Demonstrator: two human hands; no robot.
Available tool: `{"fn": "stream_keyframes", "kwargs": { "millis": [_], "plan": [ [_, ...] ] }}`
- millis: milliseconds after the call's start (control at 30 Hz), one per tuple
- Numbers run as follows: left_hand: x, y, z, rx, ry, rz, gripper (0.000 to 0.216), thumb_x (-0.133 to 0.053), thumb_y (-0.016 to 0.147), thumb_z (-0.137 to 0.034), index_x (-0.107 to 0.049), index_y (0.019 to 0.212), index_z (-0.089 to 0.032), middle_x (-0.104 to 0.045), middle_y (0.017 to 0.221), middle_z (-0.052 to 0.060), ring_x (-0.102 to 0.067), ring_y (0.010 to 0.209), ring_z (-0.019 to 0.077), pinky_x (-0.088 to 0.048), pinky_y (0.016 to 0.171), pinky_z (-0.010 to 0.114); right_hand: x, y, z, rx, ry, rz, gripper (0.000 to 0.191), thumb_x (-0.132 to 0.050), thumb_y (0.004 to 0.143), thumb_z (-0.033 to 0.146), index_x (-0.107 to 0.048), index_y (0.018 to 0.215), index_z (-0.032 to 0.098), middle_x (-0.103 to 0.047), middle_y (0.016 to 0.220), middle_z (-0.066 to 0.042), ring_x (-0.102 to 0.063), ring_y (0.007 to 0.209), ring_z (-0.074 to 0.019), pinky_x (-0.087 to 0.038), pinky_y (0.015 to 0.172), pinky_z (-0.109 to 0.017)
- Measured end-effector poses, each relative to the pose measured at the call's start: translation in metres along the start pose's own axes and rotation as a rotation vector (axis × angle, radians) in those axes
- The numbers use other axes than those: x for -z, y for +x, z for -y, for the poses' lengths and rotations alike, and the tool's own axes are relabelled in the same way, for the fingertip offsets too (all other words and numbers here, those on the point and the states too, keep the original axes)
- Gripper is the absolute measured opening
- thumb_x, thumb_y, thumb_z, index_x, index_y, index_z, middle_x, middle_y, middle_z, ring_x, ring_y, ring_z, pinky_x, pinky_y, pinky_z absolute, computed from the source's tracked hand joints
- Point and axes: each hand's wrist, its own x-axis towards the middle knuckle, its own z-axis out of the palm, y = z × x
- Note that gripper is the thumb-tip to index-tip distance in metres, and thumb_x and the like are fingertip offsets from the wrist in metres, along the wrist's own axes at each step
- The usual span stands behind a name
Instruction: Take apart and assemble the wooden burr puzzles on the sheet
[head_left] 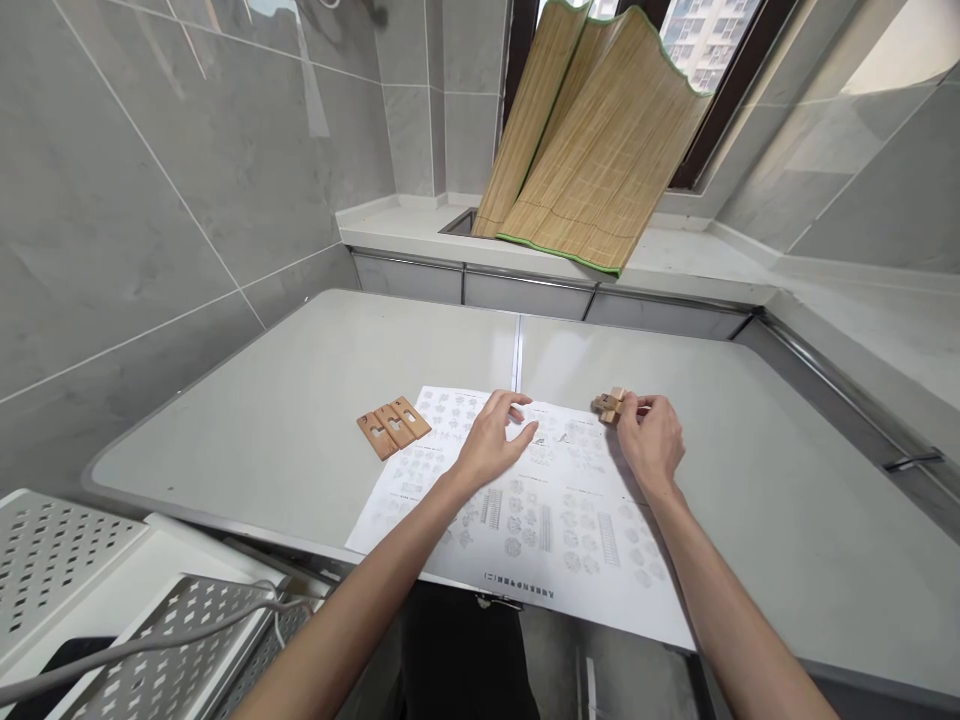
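Observation:
A large printed sheet (487,545) with rows of small diagrams lies on the pale table. Over its upper middle is my left hand (496,436), thumb and fingers apart, holding nothing. At the sheet's upper right edge, my right hand (651,436) pinches the side of a small wooden burr puzzle (609,405) made of interlocking blocks. The puzzle is at the table surface; its side under my fingertips is hidden. Three flat wooden pieces with cut-out slots (394,427) lie side by side at the sheet's upper left corner.
The folding table (247,420) has a seam down its middle. White perforated racks (67,560) with a grey cable (187,630) stand at the lower left. A folded bamboo mat (585,150) leans on the sill by the window.

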Motion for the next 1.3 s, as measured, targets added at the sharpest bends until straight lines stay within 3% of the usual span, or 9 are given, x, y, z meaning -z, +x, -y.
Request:
{"fn": "stream_keyframes", "kwargs": {
  "millis": [200, 333, 467, 533, 633, 767, 933, 1100, 1300],
  "plan": [
    [-0.001, 0.0, 0.001, 0.01, 0.016, 0.012, 0.02, -0.061, 0.099, -0.031, -0.062, 0.118, -0.024, -0.067, 0.12, 0.005, -0.068, 0.1, 0.0189, -0.054, 0.091, 0.035, -0.001, -0.009, 0.016, 0.388, 0.15, -0.149, 0.017, -0.047, 0.1, 0.037, -0.056, 0.102, 0.022, -0.063, 0.111, -0.014, -0.058, 0.112, -0.0309, -0.045, 0.094, -0.046],
    [-0.004, 0.0, 0.001, -0.022, 0.04, 0.004, 0.015, -0.059, 0.099, -0.03, -0.064, 0.112, -0.023, -0.069, 0.113, 0.004, -0.069, 0.098, 0.0193, -0.054, 0.085, 0.034, -0.002, -0.028, 0.032, 0.56, 0.223, 0.08, 0.016, -0.05, 0.1, 0.036, -0.057, 0.091, 0.024, -0.066, 0.086, -0.006, -0.061, 0.076, -0.0222, -0.048, 0.072, -0.035],
    [0.001, 0.0, 0.001, -0.097, 0.088, 0.007, 0.014, -0.055, 0.101, -0.027, -0.064, 0.11, -0.023, -0.071, 0.111, 0.004, -0.068, 0.098, 0.0199, -0.054, 0.092, 0.037, -0.006, -0.04, 0.035, 0.572, 0.221, 0.492, 0.019, -0.054, 0.099, 0.039, -0.061, 0.09, 0.024, -0.063, 0.066, 0.001, -0.057, 0.057, -0.0179, -0.043, 0.061, -0.031],
    [0.012, -0.002, 0.003, -0.134, 0.18, 0.013, 0.014, -0.055, 0.1, -0.026, -0.064, 0.111, -0.023, -0.071, 0.112, 0.005, -0.067, 0.102, 0.0222, -0.051, 0.099, 0.041, -0.008, -0.041, 0.033, 0.57, 0.203, 0.573, 0.019, -0.054, 0.099, 0.039, -0.062, 0.088, 0.025, -0.063, 0.064, 0.003, -0.058, 0.056, -0.0175, -0.042, 0.06, -0.03],
    [0.038, -0.01, 0.012, -0.105, 0.418, -0.027, 0.02, -0.06, 0.098, -0.03, -0.063, 0.116, -0.022, -0.067, 0.12, 0.009, -0.059, 0.118, 0.0292, -0.046, 0.106, 0.049, -0.01, -0.039, 0.031, 0.537, 0.197, 0.565, 0.02, -0.054, 0.097, 0.039, -0.061, 0.085, 0.024, -0.063, 0.064, 0.003, -0.058, 0.056, -0.0174, -0.04, 0.06, -0.03],
    [0.081, -0.031, 0.029, 0.069, 0.661, -0.173, 0.05, -0.073, 0.088, -0.049, -0.059, 0.127, -0.021, -0.055, 0.14, 0.016, -0.047, 0.134, 0.0385, -0.039, 0.112, 0.058, -0.012, -0.036, 0.031, 0.509, 0.214, 0.556, 0.021, -0.053, 0.097, 0.039, -0.061, 0.084, 0.025, -0.063, 0.063, 0.002, -0.058, 0.057, -0.0178, -0.041, 0.061, -0.03],
    [0.12, -0.057, 0.048, 0.204, 0.764, -0.264, 0.087, -0.077, 0.077, -0.067, -0.049, 0.142, -0.017, -0.05, 0.149, 0.021, -0.043, 0.14, 0.0434, -0.033, 0.118, 0.061, -0.012, -0.037, 0.03, 0.52, 0.215, 0.559, 0.021, -0.054, 0.096, 0.038, -0.062, 0.083, 0.025, -0.066, 0.066, 0.001, -0.059, 0.059, -0.0185, -0.041, 0.061, -0.03],
    [0.135, -0.062, 0.05, 0.271, 0.666, -0.154, 0.086, -0.071, 0.081, -0.068, -0.048, 0.146, -0.016, -0.059, 0.144, 0.019, -0.054, 0.132, 0.04, -0.044, 0.111, 0.053, -0.011, -0.037, 0.029, 0.511, 0.231, 0.575, 0.021, -0.053, 0.096, 0.039, -0.062, 0.083, 0.025, -0.067, 0.069, 0.001, -0.06, 0.061, -0.0188, -0.041, 0.063, -0.031],
    [0.14, -0.06, 0.049, 0.195, 0.674, -0.116, 0.074, -0.071, 0.084, -0.065, -0.055, 0.142, -0.021, -0.066, 0.137, 0.013, -0.059, 0.125, 0.0371, -0.047, 0.106, 0.051, -0.015, -0.035, 0.026, 0.501, 0.245, 0.582, 0.022, -0.053, 0.096, 0.04, -0.063, 0.083, 0.025, -0.068, 0.07, 0.001, -0.06, 0.062, -0.0187, -0.042, 0.063, -0.03]
  ]
}}
